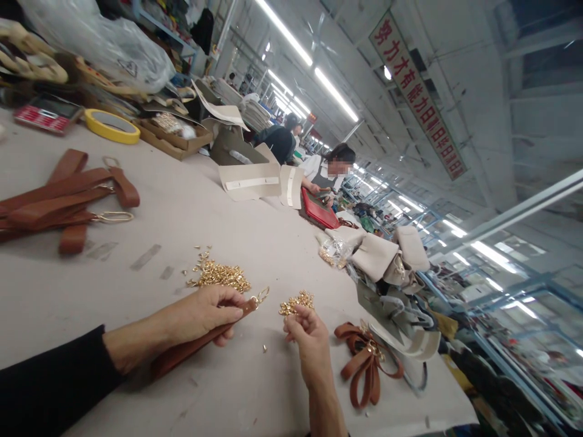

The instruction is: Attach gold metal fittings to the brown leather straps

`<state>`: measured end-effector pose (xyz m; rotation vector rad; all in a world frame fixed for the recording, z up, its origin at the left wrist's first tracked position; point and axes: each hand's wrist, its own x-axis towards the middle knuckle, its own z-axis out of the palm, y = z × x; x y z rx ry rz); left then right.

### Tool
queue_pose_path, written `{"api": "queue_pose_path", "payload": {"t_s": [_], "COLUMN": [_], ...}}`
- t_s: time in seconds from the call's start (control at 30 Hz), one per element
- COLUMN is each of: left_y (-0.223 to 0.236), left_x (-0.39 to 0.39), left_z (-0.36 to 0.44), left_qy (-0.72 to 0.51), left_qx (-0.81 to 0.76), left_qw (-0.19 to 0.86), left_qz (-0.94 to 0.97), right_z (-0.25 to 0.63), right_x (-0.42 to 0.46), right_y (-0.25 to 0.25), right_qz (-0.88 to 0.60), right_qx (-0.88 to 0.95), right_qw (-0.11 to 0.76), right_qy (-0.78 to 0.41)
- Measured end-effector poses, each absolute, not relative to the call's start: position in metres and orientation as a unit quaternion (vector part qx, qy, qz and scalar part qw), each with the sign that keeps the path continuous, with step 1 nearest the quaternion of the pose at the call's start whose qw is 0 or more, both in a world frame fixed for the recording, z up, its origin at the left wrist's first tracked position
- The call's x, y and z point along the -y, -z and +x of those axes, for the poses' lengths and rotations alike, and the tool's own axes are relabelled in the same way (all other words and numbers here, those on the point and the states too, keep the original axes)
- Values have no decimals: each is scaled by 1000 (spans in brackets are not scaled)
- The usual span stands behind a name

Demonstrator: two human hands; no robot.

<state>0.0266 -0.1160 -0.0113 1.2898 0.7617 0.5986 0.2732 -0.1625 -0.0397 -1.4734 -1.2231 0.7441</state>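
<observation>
My left hand (204, 312) is closed around a brown leather strap (182, 353), near the end that carries a gold snap hook (261, 295). The fingers of my right hand (307, 334) are pinched together at the near edge of a small pile of gold rivet-like pieces (298, 300). Whatever may be between those fingertips is too small to make out. Just beyond my left hand spreads a larger heap of gold pieces (223, 276). A single gold piece (265, 348) lies on the table between my hands.
More brown straps with hooks (59, 200) lie at left, and looped straps (364, 370) at right. Behind them are a yellow tape roll (112, 126), a cardboard box (173, 136) and beige bags (378, 255). Across the table (182, 182), a person handles a red item (319, 209).
</observation>
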Motion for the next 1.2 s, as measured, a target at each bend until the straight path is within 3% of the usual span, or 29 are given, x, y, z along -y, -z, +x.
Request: {"api": "queue_pose_path", "payload": {"t_s": [0.2, 0.37, 0.67, 1.2], "left_y": [10, 11, 19, 17], "left_x": [115, 115, 113, 120], "left_z": [27, 27, 27, 32], "left_qy": [-275, -273, -286, -317], "left_qx": [-351, -350, -346, -380], "left_qw": [664, 645, 630, 593], "left_qz": [600, 622, 634, 635], "right_z": [253, 234, 193, 188], "right_x": [162, 165, 171, 172], "right_y": [30, 30, 27, 24], "right_qz": [-559, -504, -476, -489], "right_qx": [331, 350, 530, 664], "right_qw": [600, 609, 581, 536], "right_qy": [-467, -502, -393, -181]}}
